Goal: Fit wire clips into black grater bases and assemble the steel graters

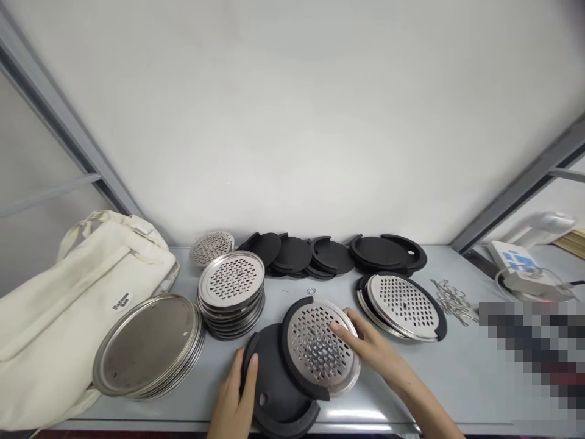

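Observation:
My left hand (235, 390) grips the left rim of a round black holder (278, 378) near the table's front edge. My right hand (365, 341) pinches the right edge of a perforated metal grater disc (320, 341), which has a black curved rim around its left side. This disc overlaps the upper right of the black holder. A small metal hook (311, 291) shows just above the disc. To the right, more grater discs with black rims (406, 308) lie stacked. A stack of grater discs (233, 280) stands to the left of my hands.
Plain metal plates (148, 344) are piled at the left beside a cream bag (82, 305). Black holders (295, 253) line the back near the wall, with a loose grater disc (211, 247) at their left. Metal hooks (452, 299) and a white device (521, 265) are at the right.

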{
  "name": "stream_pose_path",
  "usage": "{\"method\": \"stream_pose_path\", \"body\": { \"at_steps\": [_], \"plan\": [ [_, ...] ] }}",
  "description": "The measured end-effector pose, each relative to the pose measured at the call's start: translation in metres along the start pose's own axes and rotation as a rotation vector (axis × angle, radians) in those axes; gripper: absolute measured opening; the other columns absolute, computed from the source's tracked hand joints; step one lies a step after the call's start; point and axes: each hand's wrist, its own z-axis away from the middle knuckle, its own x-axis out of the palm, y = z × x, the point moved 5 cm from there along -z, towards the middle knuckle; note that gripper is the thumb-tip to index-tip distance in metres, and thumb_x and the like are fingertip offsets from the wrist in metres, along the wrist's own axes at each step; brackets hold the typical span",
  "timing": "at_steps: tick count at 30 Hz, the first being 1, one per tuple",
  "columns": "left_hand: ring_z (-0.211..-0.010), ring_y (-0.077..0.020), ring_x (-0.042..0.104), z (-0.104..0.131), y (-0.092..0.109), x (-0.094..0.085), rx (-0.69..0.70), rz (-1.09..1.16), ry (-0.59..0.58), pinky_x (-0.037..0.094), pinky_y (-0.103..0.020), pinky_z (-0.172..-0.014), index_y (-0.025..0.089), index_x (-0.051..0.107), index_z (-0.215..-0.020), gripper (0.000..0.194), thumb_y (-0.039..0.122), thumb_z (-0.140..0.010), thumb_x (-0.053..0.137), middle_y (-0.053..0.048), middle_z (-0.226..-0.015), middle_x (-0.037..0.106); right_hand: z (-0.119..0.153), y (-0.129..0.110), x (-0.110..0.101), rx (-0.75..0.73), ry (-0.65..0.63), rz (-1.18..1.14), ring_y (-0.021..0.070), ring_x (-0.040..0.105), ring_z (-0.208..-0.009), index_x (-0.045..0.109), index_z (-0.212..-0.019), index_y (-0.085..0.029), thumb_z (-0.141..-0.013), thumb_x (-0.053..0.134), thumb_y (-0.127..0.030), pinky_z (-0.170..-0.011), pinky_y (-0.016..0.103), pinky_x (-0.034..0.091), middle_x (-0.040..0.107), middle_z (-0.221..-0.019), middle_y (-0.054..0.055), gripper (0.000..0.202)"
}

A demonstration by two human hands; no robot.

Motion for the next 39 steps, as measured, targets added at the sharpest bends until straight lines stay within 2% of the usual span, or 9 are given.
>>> {"method": "stream_pose_path", "body": {
  "at_steps": [5, 8, 12, 13, 16, 22, 28, 34, 39],
  "plan": [
    [-0.093, -0.0258, 0.06, -0.011, 0.007, 0.022, 0.094, -0.264, -0.194, 0.047, -0.029, -0.076, 0.021, 0.066, -0.101, 0.036, 0.037, -0.069, 0.067, -0.009, -0.098, 0.066, -0.013, -0.024, -0.024, -0.146, -0.169, -0.06, 0.0222, 0.059, -0.094, 0.058, -0.111, -0.023, -0.086, 0.044, -0.05, -0.08, 0.033, 0.049, 0.064, -0.104, 0.006, 0.04],
    [-0.071, -0.0221, 0.06, -0.015, 0.013, 0.036, 0.189, -0.411, -0.24, 0.045, -0.027, -0.066, 0.023, 0.067, -0.1, 0.033, 0.042, -0.074, 0.062, -0.007, -0.086, 0.066, -0.028, -0.04, -0.035, -0.216, -0.248, -0.033, 0.0245, 0.056, -0.103, 0.062, -0.111, -0.023, -0.083, 0.05, -0.047, -0.087, 0.035, 0.045, 0.062, -0.114, 0.006, 0.038],
    [-0.064, -0.018, 0.056, -0.017, 0.022, 0.051, 0.336, -0.519, -0.233, 0.041, -0.024, -0.062, 0.022, 0.068, -0.088, 0.025, 0.043, -0.078, 0.058, -0.006, -0.083, 0.062, -0.045, -0.056, -0.012, -0.332, -0.543, 0.027, 0.0213, 0.062, -0.088, 0.07, -0.094, -0.022, -0.079, 0.056, -0.046, -0.077, 0.029, 0.048, 0.069, -0.096, 0.004, 0.031],
    [-0.063, -0.0173, 0.055, -0.017, 0.023, 0.053, 0.367, -0.539, -0.235, 0.041, -0.024, -0.062, 0.022, 0.068, -0.085, 0.024, 0.042, -0.079, 0.057, -0.006, -0.084, 0.061, -0.049, -0.057, -0.004, -0.36, -0.558, 0.047, 0.0197, 0.062, -0.082, 0.071, -0.091, -0.022, -0.077, 0.059, -0.046, -0.072, 0.027, 0.048, 0.069, -0.09, 0.003, 0.03],
    [-0.057, -0.0148, 0.052, -0.017, 0.024, 0.056, 0.42, -0.566, -0.238, 0.038, -0.024, -0.057, 0.021, 0.067, -0.081, 0.023, 0.041, -0.08, 0.055, -0.005, -0.081, 0.059, -0.06, -0.056, 0.02, -0.434, -0.543, 0.1, 0.0148, 0.059, -0.066, 0.071, -0.087, -0.022, -0.072, 0.064, -0.049, -0.058, 0.023, 0.044, 0.066, -0.072, 0.0, 0.032],
    [-0.055, -0.0135, 0.049, -0.021, 0.01, 0.055, 0.457, -0.68, -0.245, 0.037, -0.025, -0.056, 0.02, 0.062, -0.079, 0.03, 0.044, -0.086, 0.046, -0.003, -0.078, 0.058, -0.065, -0.041, 0.044, -0.423, -0.44, 0.259, 0.0163, 0.054, -0.077, 0.062, -0.09, -0.019, -0.066, 0.066, -0.055, -0.064, 0.025, 0.044, 0.06, -0.084, 0.004, 0.044],
    [-0.054, -0.0114, 0.047, -0.024, 0.004, 0.055, 0.455, -0.732, -0.262, 0.037, -0.024, -0.056, 0.021, 0.061, -0.081, 0.029, 0.044, -0.087, 0.045, -0.001, -0.076, 0.057, -0.053, -0.034, 0.025, -0.36, -0.278, 0.281, 0.015, 0.055, -0.076, 0.055, -0.097, -0.021, -0.078, 0.054, -0.056, -0.069, 0.027, 0.045, 0.055, -0.099, 0.006, 0.04],
    [-0.049, -0.0099, 0.045, -0.024, 0.006, 0.053, 0.468, -0.718, -0.265, 0.037, -0.023, -0.053, 0.019, 0.061, -0.081, 0.025, 0.041, -0.084, 0.049, -0.001, -0.075, 0.057, -0.021, 0.009, -0.006, -0.061, -0.146, 0.416, 0.0166, 0.053, -0.064, 0.054, -0.081, -0.018, -0.076, 0.051, -0.061, -0.057, 0.027, 0.039, 0.058, -0.076, 0.005, 0.043],
    [-0.051, -0.0107, 0.045, -0.023, 0.006, 0.054, 0.464, -0.7, -0.261, 0.037, -0.022, -0.052, 0.019, 0.061, -0.08, 0.027, 0.042, -0.085, 0.047, -0.002, -0.074, 0.057, 0.001, 0.036, -0.009, 0.088, -0.179, 0.239, 0.0143, 0.048, -0.059, 0.056, -0.082, -0.018, -0.075, 0.051, -0.063, -0.051, 0.024, 0.033, 0.055, -0.066, 0.001, 0.045]
  ]
}}
